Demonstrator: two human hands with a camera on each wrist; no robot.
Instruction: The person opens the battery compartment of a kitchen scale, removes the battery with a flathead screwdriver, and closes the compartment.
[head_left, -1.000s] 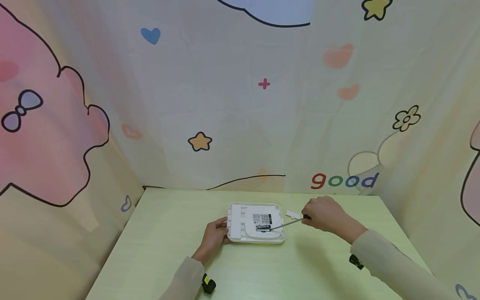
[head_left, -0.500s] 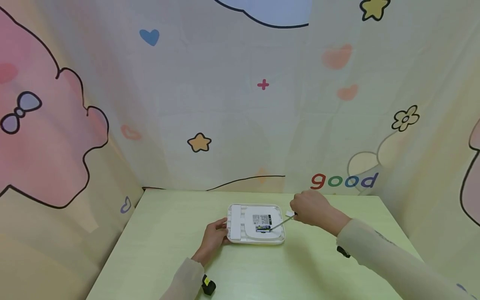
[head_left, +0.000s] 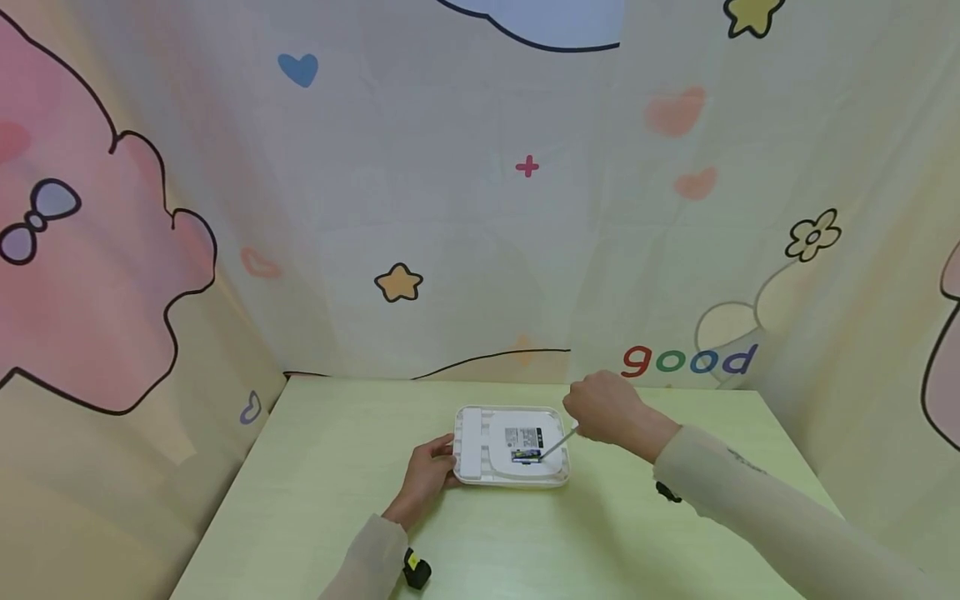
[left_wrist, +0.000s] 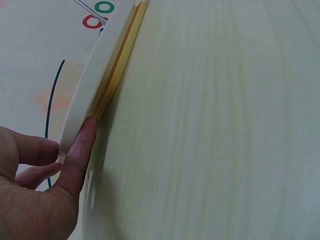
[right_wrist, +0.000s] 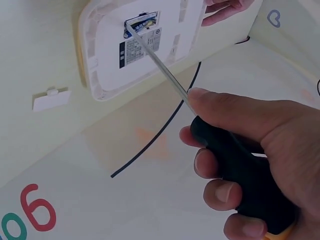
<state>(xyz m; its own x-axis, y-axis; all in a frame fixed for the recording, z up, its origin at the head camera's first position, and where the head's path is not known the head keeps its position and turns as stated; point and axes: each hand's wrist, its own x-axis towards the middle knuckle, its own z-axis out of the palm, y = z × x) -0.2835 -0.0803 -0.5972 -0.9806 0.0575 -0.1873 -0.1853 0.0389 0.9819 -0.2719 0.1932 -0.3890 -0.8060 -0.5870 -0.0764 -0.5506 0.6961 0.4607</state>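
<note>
Wrapped with the right hand (head_left: 611, 408): the black handle (right_wrist: 260, 185) of a screwdriver (right_wrist: 212, 134), with thumb laid forward at the base of the metal shaft (right_wrist: 162, 70). Aimed from the right hand down and across toward the left hand (head_left: 423, 479), with tip at the near end of a blue-wrapped battery (right_wrist: 146, 22); exact contact at tip too small to tell.

Pinched between left thumb and fingers, at the end nearest the left hand: a white battery-powered device (head_left: 497, 454). Located directly right of the left hand, to the left of and below the right hand, on the light tabletop (head_left: 487, 542), with battery recess facing up. Just beside the battery, on the side away from the person: a printed label (right_wrist: 142, 47). Visible beneath the casing, ahead of the left fingertips: a yellow layer (left_wrist: 117, 70).

Lying below the right hand, apart from the device's end farthest from the left hand: a small white tabbed cover (right_wrist: 51, 101). Beyond both hands: a cartoon-printed curtain (head_left: 465, 208).
</note>
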